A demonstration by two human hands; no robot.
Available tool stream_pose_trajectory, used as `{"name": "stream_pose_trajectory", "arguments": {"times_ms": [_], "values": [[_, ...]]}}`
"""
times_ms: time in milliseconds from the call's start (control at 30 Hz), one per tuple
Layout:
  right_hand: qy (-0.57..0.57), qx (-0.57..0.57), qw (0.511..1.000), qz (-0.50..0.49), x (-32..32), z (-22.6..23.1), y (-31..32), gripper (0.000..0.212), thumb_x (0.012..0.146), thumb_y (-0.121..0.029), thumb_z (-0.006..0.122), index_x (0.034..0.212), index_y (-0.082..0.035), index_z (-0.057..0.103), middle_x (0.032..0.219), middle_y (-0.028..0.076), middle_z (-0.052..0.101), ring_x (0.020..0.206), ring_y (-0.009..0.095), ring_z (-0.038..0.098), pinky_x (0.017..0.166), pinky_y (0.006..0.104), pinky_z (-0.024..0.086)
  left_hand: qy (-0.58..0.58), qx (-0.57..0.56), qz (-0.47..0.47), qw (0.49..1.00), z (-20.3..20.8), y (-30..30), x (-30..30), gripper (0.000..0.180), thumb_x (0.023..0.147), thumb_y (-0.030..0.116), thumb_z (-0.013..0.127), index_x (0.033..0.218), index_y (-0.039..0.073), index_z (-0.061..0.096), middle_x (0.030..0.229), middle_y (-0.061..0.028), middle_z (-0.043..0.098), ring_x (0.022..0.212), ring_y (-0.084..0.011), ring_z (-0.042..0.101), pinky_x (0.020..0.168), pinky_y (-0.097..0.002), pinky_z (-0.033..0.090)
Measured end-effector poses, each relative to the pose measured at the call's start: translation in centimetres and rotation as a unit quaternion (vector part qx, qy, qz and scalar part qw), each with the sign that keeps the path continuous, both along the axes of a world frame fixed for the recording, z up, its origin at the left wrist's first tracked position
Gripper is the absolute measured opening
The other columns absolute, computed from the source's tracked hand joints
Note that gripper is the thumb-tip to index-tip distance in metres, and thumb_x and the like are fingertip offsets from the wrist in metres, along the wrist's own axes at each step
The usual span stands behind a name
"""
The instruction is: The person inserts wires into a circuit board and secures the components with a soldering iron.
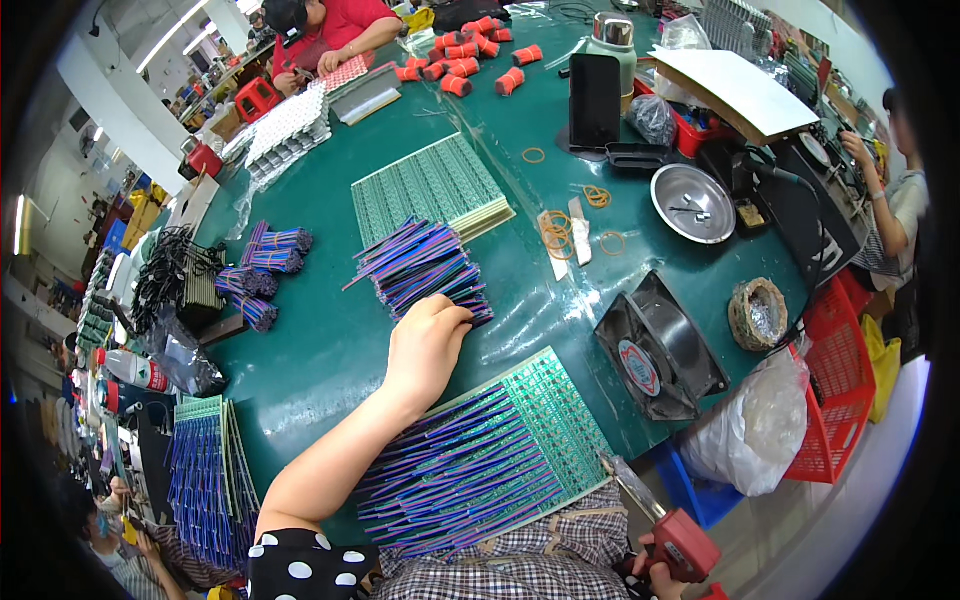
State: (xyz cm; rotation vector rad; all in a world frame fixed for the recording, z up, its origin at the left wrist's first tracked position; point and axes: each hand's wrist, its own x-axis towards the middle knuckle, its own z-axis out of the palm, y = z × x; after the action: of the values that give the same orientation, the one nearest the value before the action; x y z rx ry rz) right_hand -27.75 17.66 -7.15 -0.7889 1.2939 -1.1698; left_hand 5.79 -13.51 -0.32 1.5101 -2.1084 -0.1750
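A loose pile of short blue, purple and black wires (425,265) lies mid-table. My left hand (430,345) is closed at its near edge, thumb and fingers pinched on wire ends; how many wires they hold is hidden. At the lower right my right hand (662,578), partly cut off by the frame, grips a red soldering gun (685,545). The gun's metal tip points at the right edge of a green circuit board panel (555,430) in front of me. Rows of wires (455,490) cover the left part of that panel.
Beyond the pile sits a stack of green board panels (430,185). Tied wire bundles (265,260) lie left. On the right are a black fan (660,345), a metal bowl (692,203), rubber bands (556,235) and a phone (595,100). A co-worker in red (350,30) sits across.
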Motion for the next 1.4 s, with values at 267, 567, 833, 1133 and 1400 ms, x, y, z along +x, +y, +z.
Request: {"name": "stream_pose_trajectory", "arguments": {"times_ms": [267, 567, 833, 1133, 1400], "values": [[0.029, 0.038, 0.997, 0.055, 0.3, 3.0, -1.0, 0.075, 0.083, -0.046, 0.068, 0.132, 0.001, 0.037, 0.115, 0.02, 0.056, 0.061, 0.019, 0.058, 0.05, 0.0296, 0.049, 0.221, 0.273, -0.032, 0.936, 1.3, 2.2, 0.4, 0.012, 0.084, 0.002, 0.06, 0.094, -0.001, 0.056, 0.084, -0.0137, 0.062, 0.08, -0.0234, 0.061, 0.067, -0.0334, 0.049], [-0.132, -0.156, 0.978, -0.047, 5.9, 1.9, -7.5, 0.08, 0.091, -0.051, 0.052, 0.146, -0.002, 0.018, 0.147, 0.017, 0.032, 0.135, 0.03, 0.035, 0.11, 0.0389, 0.031, -0.101, 0.05, -0.137, 0.984, -0.2, 12.5, -1.9, 0.017, 0.083, 0.005, 0.051, 0.1, 0.002, 0.051, 0.132, -0.0239, 0.046, 0.126, -0.0401, 0.043, 0.104, -0.052, 0.033], [-0.208, -0.187, 0.96, -0.03, 8.4, 3.2, -10.4, 0.075, 0.092, -0.053, 0.048, 0.147, -0.009, 0.022, 0.15, 0.01, 0.029, 0.14, 0.031, 0.025, 0.114, 0.0384, 0.022, -0.08, 0.018, -0.139, 0.987, -1.4, 12.5, -1.3, 0.017, 0.088, 0.006, 0.044, 0.103, 0.0, 0.049, 0.131, -0.0218, 0.05, 0.126, -0.0395, 0.044, 0.105, -0.0524, 0.031], [-0.159, -0.225, 0.96, -0.042, 9.7, 2.7, -10.6, 0.07, 0.095, -0.046, 0.048, 0.145, -0.003, 0.025, 0.146, 0.015, 0.035, 0.138, 0.027, 0.03, 0.113, 0.0372, 0.025, -0.097, 0.003, -0.144, 0.985, -1.5, 12.3, 1.1, 0.013, 0.089, 0.007, 0.043, 0.1, 0.001, 0.049, 0.132, -0.0197, 0.051, 0.127, -0.0361, 0.044, 0.106, -0.0503, 0.032], [-0.224, -0.172, 0.959, 0.023, 12.8, 2.2, -10.3, 0.079, 0.092, -0.052, 0.05, 0.146, -0.003, 0.02, 0.148, 0.015, 0.03, 0.14, 0.028, 0.026, 0.114, 0.038, 0.019, 0.043, 0.106, -0.137, 0.984, 2.7, 12.4, 5.7, 0.011, 0.083, -0.001, 0.058, 0.092, 0.001, 0.053, 0.125, -0.0193, 0.056, 0.117, -0.0365, 0.052, 0.095, -0.0419, 0.042]]}}
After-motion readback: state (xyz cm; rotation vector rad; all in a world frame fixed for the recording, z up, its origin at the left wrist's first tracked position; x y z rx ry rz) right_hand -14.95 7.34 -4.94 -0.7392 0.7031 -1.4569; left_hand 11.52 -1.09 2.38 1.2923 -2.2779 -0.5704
